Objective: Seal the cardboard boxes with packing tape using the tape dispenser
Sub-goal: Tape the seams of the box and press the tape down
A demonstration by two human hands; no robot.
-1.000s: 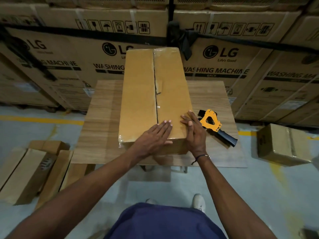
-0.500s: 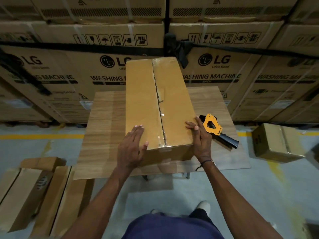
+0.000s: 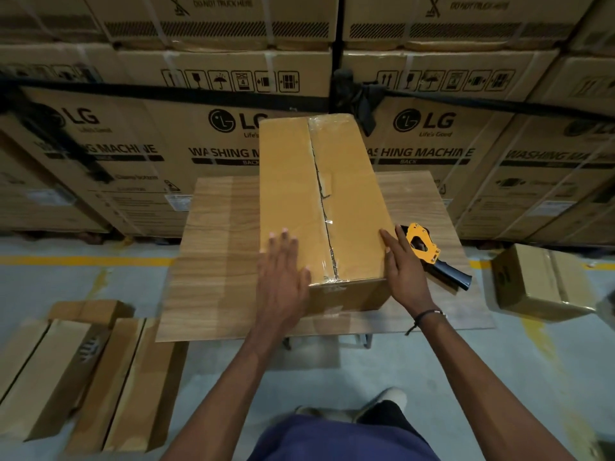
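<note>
Nearest, two bare forearms reach in from 6 o'clock. The left hand (image 3: 283,277) lies flat, fingers straight and together, on the near left corner of the cardboard box (image 3: 296,201), its fingertips pointing to 12 o'clock. The right hand (image 3: 404,271) rests with straight fingers along the box's near right edge, pinching nothing. The one box on the wooden table (image 3: 219,261) has its long axis running 6 to 12 o'clock, with clear tape (image 3: 324,227) along its centre seam. One tape dispenser (image 3: 429,252) lies on the table at the box's 3 o'clock, just beside the right hand, its black handle pointing toward 4 o'clock. On the floor, two boxes (image 3: 60,371) lie at 8 o'clock and one small box (image 3: 539,281) at 3 o'clock. Stacked washing machine cartons (image 3: 432,144) stand at 12 o'clock.
</note>
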